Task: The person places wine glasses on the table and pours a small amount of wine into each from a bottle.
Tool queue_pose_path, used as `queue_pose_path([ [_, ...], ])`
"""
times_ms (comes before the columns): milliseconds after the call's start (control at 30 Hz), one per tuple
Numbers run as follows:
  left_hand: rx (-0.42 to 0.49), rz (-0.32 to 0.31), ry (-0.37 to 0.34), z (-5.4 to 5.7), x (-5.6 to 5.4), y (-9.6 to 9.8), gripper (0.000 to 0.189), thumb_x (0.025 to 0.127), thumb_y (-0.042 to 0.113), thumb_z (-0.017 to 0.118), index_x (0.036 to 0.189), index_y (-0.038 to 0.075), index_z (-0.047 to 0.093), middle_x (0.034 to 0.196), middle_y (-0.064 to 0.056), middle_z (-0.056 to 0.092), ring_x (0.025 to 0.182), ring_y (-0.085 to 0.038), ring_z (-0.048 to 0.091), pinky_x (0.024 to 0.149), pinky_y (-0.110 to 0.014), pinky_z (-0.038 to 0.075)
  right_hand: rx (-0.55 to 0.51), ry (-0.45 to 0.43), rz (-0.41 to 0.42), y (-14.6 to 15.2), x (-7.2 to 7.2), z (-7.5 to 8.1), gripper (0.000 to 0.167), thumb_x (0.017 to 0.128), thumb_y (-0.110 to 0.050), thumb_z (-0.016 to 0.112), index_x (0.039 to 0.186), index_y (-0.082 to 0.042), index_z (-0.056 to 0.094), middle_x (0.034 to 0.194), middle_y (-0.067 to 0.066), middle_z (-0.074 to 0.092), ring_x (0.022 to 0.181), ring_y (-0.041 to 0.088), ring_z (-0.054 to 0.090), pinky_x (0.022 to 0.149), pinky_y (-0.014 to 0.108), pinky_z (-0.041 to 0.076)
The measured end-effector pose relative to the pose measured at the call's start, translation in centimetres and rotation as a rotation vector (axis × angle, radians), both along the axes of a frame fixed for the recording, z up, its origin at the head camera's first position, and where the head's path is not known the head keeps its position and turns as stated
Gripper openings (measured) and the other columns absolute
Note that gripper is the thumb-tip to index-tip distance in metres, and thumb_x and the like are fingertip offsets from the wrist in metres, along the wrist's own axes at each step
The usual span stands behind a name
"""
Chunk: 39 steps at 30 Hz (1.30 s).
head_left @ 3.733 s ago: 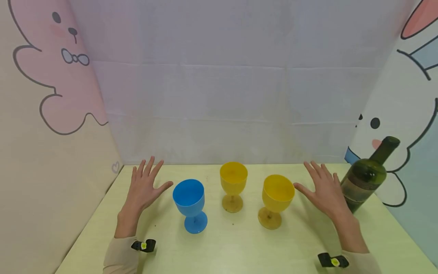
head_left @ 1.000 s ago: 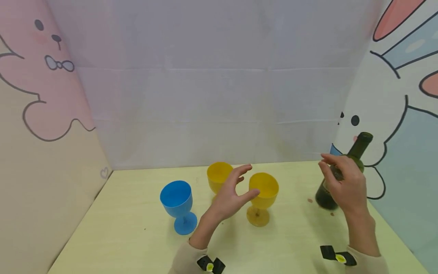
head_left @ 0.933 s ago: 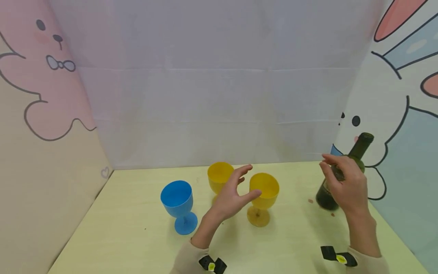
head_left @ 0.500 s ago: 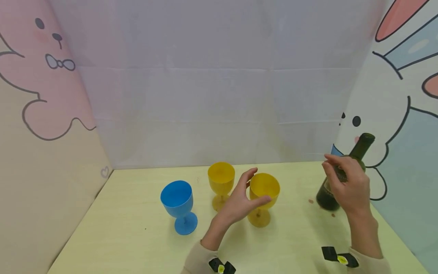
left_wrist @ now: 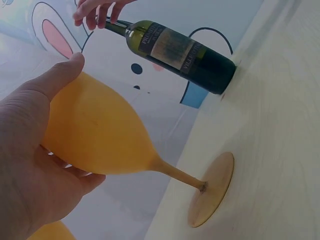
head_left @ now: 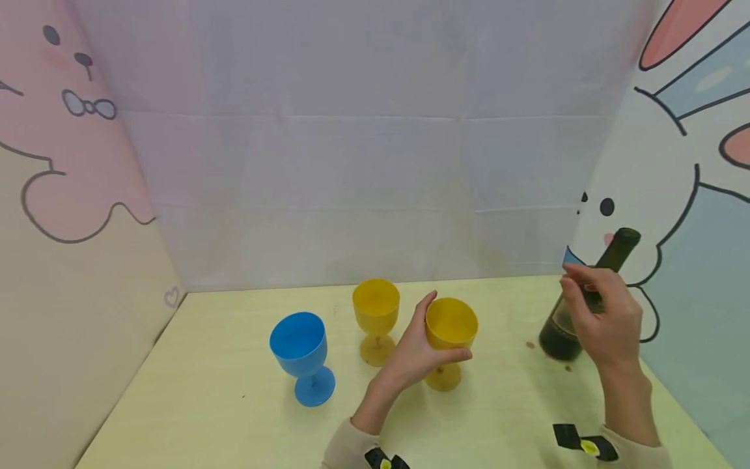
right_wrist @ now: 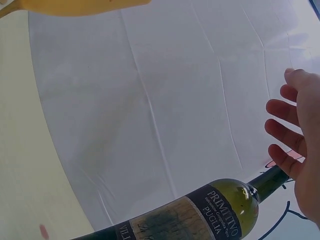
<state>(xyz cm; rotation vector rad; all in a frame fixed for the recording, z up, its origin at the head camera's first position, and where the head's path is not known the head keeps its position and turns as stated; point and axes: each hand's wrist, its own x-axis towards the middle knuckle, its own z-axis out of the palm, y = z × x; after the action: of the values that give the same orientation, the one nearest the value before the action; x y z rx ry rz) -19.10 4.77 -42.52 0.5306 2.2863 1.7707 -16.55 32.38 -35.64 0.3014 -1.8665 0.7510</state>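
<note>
My left hand (head_left: 413,357) holds the bowl of the right-hand yellow goblet (head_left: 450,324), its thumb across the near side and its fingers round the far side. In the left wrist view the goblet (left_wrist: 102,127) has its round foot (left_wrist: 214,190) down at the table. Beside the neck of a green wine bottle (head_left: 564,335) is my right hand (head_left: 612,319), fingers loosely bent and nothing in them. The right wrist view shows those fingers apart, near the neck of the labelled bottle (right_wrist: 222,212).
A second yellow goblet (head_left: 376,314) stands just left of my left hand, and a blue goblet (head_left: 300,345) further left. Small reddish spots (head_left: 530,345) mark the pale table (head_left: 193,397) by the bottle. Printed walls close off the sides, a white sheet (head_left: 351,163) the back.
My left hand has come across from the left, past the blue goblet, and closed round the right-hand yellow goblet. My right hand moved to the bottle earlier and has since shifted slightly right.
</note>
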Motion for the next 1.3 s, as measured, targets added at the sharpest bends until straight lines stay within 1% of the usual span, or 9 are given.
queue_pose_path([
  [133, 0.016, 0.009, 0.009, -0.3, 0.0, 0.1, 0.103, 0.072, 0.044, 0.087, 0.153, 0.04, 0.023, 0.138, 0.006, 0.052, 0.114, -0.014, 0.057, 0.101, -0.041, 0.047, -0.036, 0.028, 0.007, -0.1, 0.3, 0.5, 0.019, 0.089, -0.002, 0.069, 0.102, 0.012, 0.07, 0.093, -0.002, 0.068, 0.096, -0.016, 0.052, 0.085, 0.007, 0.039],
  [200, 0.031, 0.009, 0.02, -0.4, -0.1, 0.2, 0.1, 0.073, 0.043, 0.087, 0.152, 0.037, 0.025, 0.136, 0.005, 0.053, 0.113, -0.015, 0.058, 0.098, -0.04, 0.049, -0.056, 0.035, 0.008, 0.0, 0.4, 0.7, 0.019, 0.089, -0.001, 0.069, 0.101, 0.013, 0.069, 0.095, -0.01, 0.069, 0.095, -0.016, 0.053, 0.085, 0.008, 0.039],
  [267, 0.05, 0.005, 0.024, -0.5, -0.1, 0.2, 0.098, 0.074, 0.041, 0.087, 0.151, 0.036, 0.027, 0.135, 0.004, 0.053, 0.113, -0.016, 0.058, 0.097, -0.039, 0.049, -0.078, 0.025, 0.009, 0.4, 0.6, 0.8, 0.02, 0.089, -0.002, 0.069, 0.103, 0.013, 0.069, 0.1, -0.024, 0.064, 0.093, -0.015, 0.053, 0.084, 0.008, 0.039],
  [333, 0.065, 0.002, 0.023, -0.6, -0.1, 0.2, 0.096, 0.075, 0.04, 0.086, 0.15, 0.036, 0.028, 0.134, 0.005, 0.054, 0.112, -0.016, 0.058, 0.097, -0.038, 0.049, -0.106, 0.02, 0.009, 0.8, 0.8, 1.0, 0.021, 0.089, -0.002, 0.069, 0.104, 0.013, 0.069, 0.103, -0.031, 0.061, 0.092, -0.014, 0.054, 0.083, 0.009, 0.039],
  [533, 0.089, -0.01, 0.04, -0.7, -0.1, 0.5, 0.091, 0.076, 0.038, 0.085, 0.149, 0.036, 0.03, 0.131, 0.007, 0.055, 0.112, -0.015, 0.058, 0.096, -0.034, 0.05, -0.167, -0.002, -0.036, 1.9, 1.4, 1.4, 0.025, 0.091, -0.008, 0.069, 0.11, 0.009, 0.069, 0.101, -0.031, 0.062, 0.092, -0.013, 0.056, 0.082, 0.008, 0.04],
  [667, 0.082, -0.006, 0.052, -0.7, -0.1, 0.6, 0.09, 0.077, 0.039, 0.085, 0.148, 0.036, 0.03, 0.131, 0.008, 0.054, 0.112, -0.015, 0.057, 0.096, -0.034, 0.05, -0.213, -0.014, -0.031, 2.5, 1.5, 1.4, 0.026, 0.091, -0.006, 0.068, 0.113, 0.01, 0.067, 0.101, -0.028, 0.063, 0.095, -0.01, 0.058, 0.082, 0.008, 0.041],
  [933, 0.062, -0.012, 0.041, -1.0, -0.3, 0.4, 0.09, 0.078, 0.041, 0.084, 0.149, 0.035, 0.029, 0.132, 0.007, 0.054, 0.112, -0.013, 0.057, 0.096, -0.034, 0.05, -0.284, -0.188, -0.178, 3.4, 2.0, 1.3, 0.036, 0.093, -0.01, 0.066, 0.129, -0.007, 0.063, 0.106, -0.033, 0.052, 0.098, -0.01, 0.052, 0.084, 0.009, 0.04],
  [1167, 0.055, -0.023, 0.027, -1.1, -0.4, 0.3, 0.09, 0.079, 0.041, 0.083, 0.149, 0.036, 0.028, 0.132, 0.008, 0.053, 0.113, -0.013, 0.056, 0.098, -0.036, 0.049, -0.354, -0.275, -0.205, 4.0, 1.9, 1.1, 0.045, 0.093, -0.015, 0.066, 0.137, -0.02, 0.057, 0.114, -0.029, 0.047, 0.105, -0.007, 0.048, 0.087, 0.01, 0.038],
  [1300, 0.054, -0.019, 0.021, -1.1, -0.5, 0.3, 0.089, 0.078, 0.042, 0.084, 0.148, 0.039, 0.029, 0.132, 0.01, 0.053, 0.113, -0.012, 0.056, 0.098, -0.034, 0.05, -0.415, -0.378, -0.213, 4.3, 1.6, 0.7, 0.052, 0.094, -0.019, 0.067, 0.142, -0.024, 0.049, 0.121, -0.027, 0.042, 0.111, -0.006, 0.043, 0.092, 0.012, 0.037],
])
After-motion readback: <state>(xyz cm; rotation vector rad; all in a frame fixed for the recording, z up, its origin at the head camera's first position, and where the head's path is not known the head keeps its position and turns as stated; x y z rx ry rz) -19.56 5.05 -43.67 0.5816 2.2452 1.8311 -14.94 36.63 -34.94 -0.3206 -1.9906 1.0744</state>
